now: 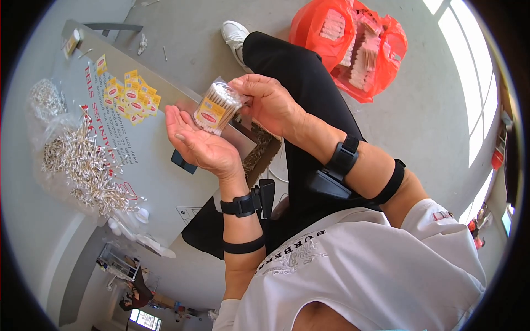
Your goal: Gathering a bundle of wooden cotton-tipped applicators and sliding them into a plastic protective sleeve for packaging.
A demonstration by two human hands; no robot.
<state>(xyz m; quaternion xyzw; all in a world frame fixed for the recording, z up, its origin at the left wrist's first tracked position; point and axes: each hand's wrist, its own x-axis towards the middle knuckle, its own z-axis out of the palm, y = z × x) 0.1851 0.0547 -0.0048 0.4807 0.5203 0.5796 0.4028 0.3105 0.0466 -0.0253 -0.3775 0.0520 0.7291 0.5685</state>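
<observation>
A small clear bag of cotton swabs [220,106], with a yellow and red label card inside, is tilted between my hands. My right hand [270,102] pinches the bag's gathered plastic end between thumb and fingers. My left hand [205,144] lies palm up, fingers stretched out, against the bag's lower end. Beyond it, several yellow label cards [132,95] are scattered on the table [165,193]. Farther left is a big heap of loose cotton swabs [85,165] on clear plastic.
An open box [269,151] with loose swabs inside sits beneath my hands, beside my leg. A red plastic bag [312,25] on the floor holds several filled packs. A second swab pile [47,99] lies at the table's left. Another person [138,292] is in the background.
</observation>
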